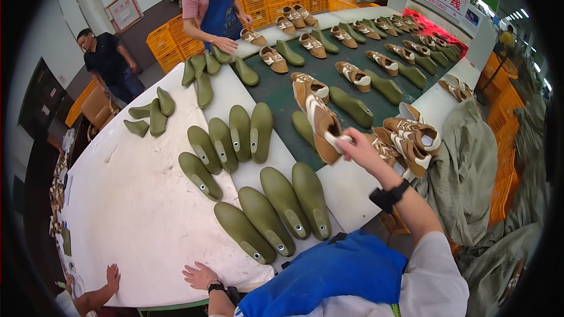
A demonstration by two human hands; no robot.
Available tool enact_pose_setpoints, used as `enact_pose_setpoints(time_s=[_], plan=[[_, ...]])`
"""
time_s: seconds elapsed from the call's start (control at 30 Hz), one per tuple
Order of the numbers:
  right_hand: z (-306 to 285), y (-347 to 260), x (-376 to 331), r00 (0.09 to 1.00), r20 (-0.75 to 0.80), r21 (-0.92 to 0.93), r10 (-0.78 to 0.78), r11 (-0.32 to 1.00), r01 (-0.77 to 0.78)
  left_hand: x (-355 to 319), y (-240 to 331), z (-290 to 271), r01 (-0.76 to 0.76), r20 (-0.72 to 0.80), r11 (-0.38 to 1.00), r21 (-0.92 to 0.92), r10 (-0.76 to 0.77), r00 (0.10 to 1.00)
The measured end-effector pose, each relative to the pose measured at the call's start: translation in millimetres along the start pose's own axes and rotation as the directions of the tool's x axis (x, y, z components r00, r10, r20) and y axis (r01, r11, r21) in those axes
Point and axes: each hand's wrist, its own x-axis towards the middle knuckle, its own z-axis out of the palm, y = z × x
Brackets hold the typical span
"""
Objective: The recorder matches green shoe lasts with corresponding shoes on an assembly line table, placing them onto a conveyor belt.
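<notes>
Head view: right hand is raised over the near edge of the green conveyor belt, fingers closed around the heel of a tan and white shoe upper, which hangs toe-up, tilted, above the belt just off the white table's right edge. Left hand rests flat and spread on the near edge of the white table, holding nothing, palm down. Black bands on both wrists. Four olive green shoe lasts lie side by side near the table's near-right corner, just in front of the left hand; four more lasts lie in a row further back, toward the middle of the right edge. A smaller cluster of lasts sits toward the far-left part of the table, well apart. A pile of finished tan uppers sits on the white strip right of the belt, near the right hand. More uppers and lasts alternate in rows down the belt toward its far end. A person in a pink shirt and blue apron stands at the table's far edge, one hand on the surface. Another person's hand touches the near-left edge.
</notes>
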Motion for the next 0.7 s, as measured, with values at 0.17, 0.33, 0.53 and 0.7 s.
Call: enact_pose_setpoints(time_s=[0.17,0.33,0.53,0.7], plan=[[43,25,98,0.978,0.066,-0.611,-0.198,0.767,0.197,1,0,-2,0.008,-0.014,1.0,-0.007,-0.008,1.0],[96,64,160,0.98,0.198,-0.934,-0.016,0.302,0.193,3,1,0,0.01,0.004,1.0,0.019,-0.01,1.0],[113,113,197,0.987,0.123,-0.79,0.099,0.612,0.037,6,-4,8,0.002,-0.015,0.999,0.045,-0.001,1.0],[112,134,201,0.987,0.138,-0.745,0.083,0.665,0.049,-11,5,-15,-0.148,-0.145,0.987,0.059,0.155,0.977]])
